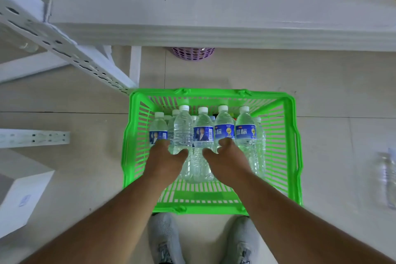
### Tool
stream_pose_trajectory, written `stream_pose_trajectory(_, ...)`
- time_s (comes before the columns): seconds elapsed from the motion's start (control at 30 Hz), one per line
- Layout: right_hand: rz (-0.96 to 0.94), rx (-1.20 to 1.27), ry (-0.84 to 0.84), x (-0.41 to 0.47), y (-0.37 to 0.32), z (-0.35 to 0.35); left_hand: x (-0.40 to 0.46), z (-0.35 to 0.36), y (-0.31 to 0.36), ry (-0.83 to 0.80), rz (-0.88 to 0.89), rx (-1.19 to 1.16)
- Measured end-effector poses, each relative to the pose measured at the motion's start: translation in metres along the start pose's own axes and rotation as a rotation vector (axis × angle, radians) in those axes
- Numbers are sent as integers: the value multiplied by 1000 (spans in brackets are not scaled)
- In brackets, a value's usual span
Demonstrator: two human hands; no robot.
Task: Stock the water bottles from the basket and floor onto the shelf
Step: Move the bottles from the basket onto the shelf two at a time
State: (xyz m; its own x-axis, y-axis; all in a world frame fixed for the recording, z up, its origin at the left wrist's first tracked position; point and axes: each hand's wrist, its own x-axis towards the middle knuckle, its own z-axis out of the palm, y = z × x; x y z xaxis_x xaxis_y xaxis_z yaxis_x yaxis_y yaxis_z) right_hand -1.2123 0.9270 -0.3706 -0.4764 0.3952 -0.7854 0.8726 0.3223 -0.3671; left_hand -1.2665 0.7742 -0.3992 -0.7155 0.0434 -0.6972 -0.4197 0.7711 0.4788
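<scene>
A green plastic basket [291, 135] stands on the floor in front of my feet, holding several upright water bottles with white caps. My left hand [165, 161] grips a clear bottle without a label [182, 128], and its fingers also reach the blue-labelled bottle [158, 128] at the left. My right hand [225, 161] grips a blue-labelled bottle [224, 126]; another labelled bottle [203, 130] stands between my two hands. The white shelf [214, 6] runs across the top of the view, above and beyond the basket.
More clear bottles [385, 176] stand blurred on the floor at the right edge. A purple perforated basket [192, 53] sits under the shelf. White perforated shelf uprights [64, 49] slant at the left, and a white box [19, 197] lies at the lower left.
</scene>
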Motion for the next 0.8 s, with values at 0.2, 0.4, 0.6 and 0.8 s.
stream_pose_trajectory(0.2, 72, -68, -53, 37, -13, 31, 38, 29, -11, -62, -66, 40)
stream_pose_trajectory(0.4, 156, 7, -48, 54, -15, 58, 55, 34, -26, -99, -93, 59)
stream_pose_trajectory(0.6, 209, 52, 49, 69, -25, 64, 58, 39, -31, -113, -126, 113)
stream_pose_trajectory(0.8, 204, -24, 129, 92, -27, 62, 57, 44, -39, -155, -175, 100)
